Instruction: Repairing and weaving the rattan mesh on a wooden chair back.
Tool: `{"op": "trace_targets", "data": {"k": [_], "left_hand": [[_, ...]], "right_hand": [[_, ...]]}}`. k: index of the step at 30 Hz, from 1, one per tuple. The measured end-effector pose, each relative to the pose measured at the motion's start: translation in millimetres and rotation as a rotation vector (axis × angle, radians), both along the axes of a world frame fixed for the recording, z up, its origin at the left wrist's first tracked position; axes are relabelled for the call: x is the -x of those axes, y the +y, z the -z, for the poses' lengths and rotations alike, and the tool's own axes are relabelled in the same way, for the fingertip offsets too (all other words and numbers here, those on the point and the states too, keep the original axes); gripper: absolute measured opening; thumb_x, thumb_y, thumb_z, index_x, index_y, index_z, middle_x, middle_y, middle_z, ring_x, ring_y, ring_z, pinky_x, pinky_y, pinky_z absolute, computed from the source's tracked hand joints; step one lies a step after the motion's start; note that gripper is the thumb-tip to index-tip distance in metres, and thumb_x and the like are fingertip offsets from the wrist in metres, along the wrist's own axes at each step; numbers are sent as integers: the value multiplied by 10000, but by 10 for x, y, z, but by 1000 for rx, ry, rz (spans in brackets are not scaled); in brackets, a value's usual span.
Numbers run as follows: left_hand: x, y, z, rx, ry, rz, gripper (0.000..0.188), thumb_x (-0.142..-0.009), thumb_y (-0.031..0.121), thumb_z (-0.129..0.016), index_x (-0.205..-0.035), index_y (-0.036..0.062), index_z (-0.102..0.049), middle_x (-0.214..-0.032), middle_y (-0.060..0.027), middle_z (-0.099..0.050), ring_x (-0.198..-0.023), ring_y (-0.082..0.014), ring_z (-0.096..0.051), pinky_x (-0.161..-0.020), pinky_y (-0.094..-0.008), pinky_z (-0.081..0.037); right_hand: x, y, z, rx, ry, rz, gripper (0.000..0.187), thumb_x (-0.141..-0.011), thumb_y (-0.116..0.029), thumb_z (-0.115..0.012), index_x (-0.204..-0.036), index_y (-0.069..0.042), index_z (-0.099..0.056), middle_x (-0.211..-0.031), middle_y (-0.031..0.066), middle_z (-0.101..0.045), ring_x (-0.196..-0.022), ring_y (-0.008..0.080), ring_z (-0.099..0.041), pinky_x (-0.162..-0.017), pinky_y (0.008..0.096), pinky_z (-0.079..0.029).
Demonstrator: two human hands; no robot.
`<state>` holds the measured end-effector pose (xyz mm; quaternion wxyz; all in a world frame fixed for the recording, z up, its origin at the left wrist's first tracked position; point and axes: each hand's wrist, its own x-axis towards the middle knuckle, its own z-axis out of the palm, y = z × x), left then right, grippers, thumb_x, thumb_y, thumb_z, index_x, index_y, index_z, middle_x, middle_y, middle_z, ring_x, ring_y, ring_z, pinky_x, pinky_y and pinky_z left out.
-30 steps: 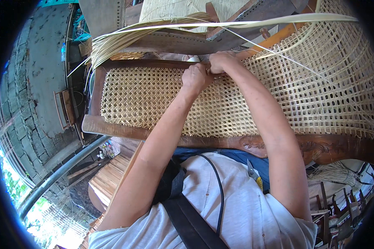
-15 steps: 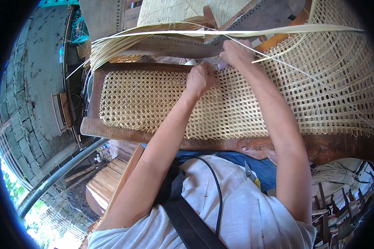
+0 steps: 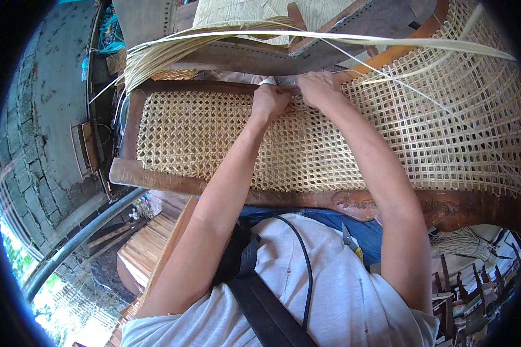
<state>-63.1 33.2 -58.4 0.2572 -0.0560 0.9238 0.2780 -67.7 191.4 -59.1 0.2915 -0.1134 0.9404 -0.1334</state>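
Observation:
A carved brown wooden frame (image 3: 214, 188) lies across my lap, filled with an open-weave cane panel (image 3: 191, 136). At its far rail, my left hand (image 3: 269, 103) is closed, its fingertips bent over the edge. Something white (image 3: 268, 81) shows by those fingers; I cannot make out what. Just to the right, my right hand (image 3: 318, 87) is curled shut against the same rail, knuckles up. Whatever the fingers of either hand grip is hidden. One pale cane strand (image 3: 382, 72) slants above the weave, to the right of my right hand.
Beyond the frame, a bundle of loose cane (image 3: 156, 58) hangs over another wooden frame part with a row of holes (image 3: 353, 40). A long flat cane strip (image 3: 353, 38) spans the top. Scissors (image 3: 348, 237) lie at my lap. A metal pipe (image 3: 81, 237) runs at left.
My right hand has come down and left from above the far rail to rest against it. My left hand has shifted slightly left, its fingers now over the rail.

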Motion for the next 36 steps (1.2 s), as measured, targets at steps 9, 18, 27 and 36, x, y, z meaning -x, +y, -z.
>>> {"op": "trace_targets", "data": {"k": [9,18,27,36], "left_hand": [[7,-18,-8,-214,-132,-202,278,-732,233,-688,-835,-22,-726,-667,-143,-692,-658,-214,-709,-653,-311,-567],[124,-42,65,-132,-257,-74,180,-701,167,-708,-696,-12,-688,-599,-70,-657,-532,-112,-624,-508,-270,-506],[319,-119,274,85,-242,269,312,-719,255,-699,-569,-17,-664,-568,-136,-656,-579,-207,-687,-699,-309,-556],[326,-60,136,-20,-342,153,308,-777,245,-739,-737,-58,-696,-627,-111,-678,-543,-136,-659,-505,-279,-532]], "right_hand": [[305,-27,39,59,62,-291,194,-719,-113,-626,-870,-88,-746,-974,115,-716,-991,275,-668,-839,388,-510],[505,10,21,66,-348,-115,376,-701,-208,-724,-1046,-59,-717,-987,134,-718,-857,285,-695,-736,402,-541],[616,-50,111,117,-568,-42,279,-698,-164,-768,-916,-4,-698,-763,82,-678,-632,218,-614,-538,342,-489],[630,-38,605,159,-554,142,211,-721,-161,-750,-887,-41,-695,-708,39,-655,-608,157,-594,-527,302,-455]]}}
